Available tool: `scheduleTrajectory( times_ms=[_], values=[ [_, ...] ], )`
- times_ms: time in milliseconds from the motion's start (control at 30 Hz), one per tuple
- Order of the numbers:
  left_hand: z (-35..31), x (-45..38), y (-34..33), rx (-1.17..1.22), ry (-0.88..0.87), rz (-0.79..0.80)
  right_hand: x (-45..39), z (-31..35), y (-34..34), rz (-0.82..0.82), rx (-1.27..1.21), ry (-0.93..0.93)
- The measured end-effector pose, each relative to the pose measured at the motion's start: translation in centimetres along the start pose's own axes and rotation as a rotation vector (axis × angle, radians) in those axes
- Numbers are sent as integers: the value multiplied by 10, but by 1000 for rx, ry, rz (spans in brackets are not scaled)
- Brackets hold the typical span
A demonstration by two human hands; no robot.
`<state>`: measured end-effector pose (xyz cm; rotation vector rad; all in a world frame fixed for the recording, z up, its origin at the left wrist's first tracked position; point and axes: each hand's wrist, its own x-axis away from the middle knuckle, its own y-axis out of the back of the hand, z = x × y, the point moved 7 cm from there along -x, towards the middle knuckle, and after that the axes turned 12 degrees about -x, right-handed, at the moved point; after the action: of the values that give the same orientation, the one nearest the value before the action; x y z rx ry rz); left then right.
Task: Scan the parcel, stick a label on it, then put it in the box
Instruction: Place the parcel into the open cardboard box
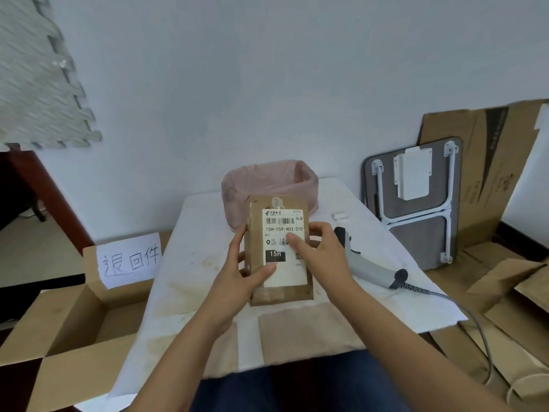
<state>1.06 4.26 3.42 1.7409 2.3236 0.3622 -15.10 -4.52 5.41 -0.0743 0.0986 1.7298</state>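
Observation:
I hold a flat brown parcel (257, 233) upright over the white table (190, 263), its white shipping label (282, 221) with a barcode facing me. My left hand (248, 272) grips the parcel's lower left edge. The fingers of my right hand (320, 248) press flat on the label's middle and right side. Just right of my right hand, a grey handheld scanner (371, 263) lies on the table, its cable running off to the right. An open cardboard box (74, 319) stands at the left with a handwritten paper sign (130, 260) on its flap.
A bin lined with a pink bag (267, 182) sits behind the parcel. A small white piece (340, 216) lies near the table's far right. A folded grey table (416, 197) and flattened cardboard (490, 162) lean on the wall at right; more cardboard lies on the floor.

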Motion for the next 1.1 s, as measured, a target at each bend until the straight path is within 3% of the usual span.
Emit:
scheduleTrajectory(
  times_ms=[200, 367, 467, 633, 800, 1000, 1100],
  values=[
    [-14, 26, 17, -19, -112, -58, 10, 20, -17, -17, 68, 41],
    [-10, 36, 36, 10, -118, -93, 18, 36, -37, -29, 154, 157],
    [-5, 35, 52, 52, -107, -102, 17, 40, -49, -17, 105, 129],
    [14, 23, 84, 163, -80, -170, 8, 57, -92, 101, 101, 163],
    [50, 9, 154, 198, -18, -340, -4, 58, -161, 246, 193, 226],
    [124, 11, 262, 109, 141, -586, -15, 21, -258, 453, 415, 230],
    [176, 4, 308, -7, 268, -623, -16, 11, -295, 542, 444, 224]
  ],
)
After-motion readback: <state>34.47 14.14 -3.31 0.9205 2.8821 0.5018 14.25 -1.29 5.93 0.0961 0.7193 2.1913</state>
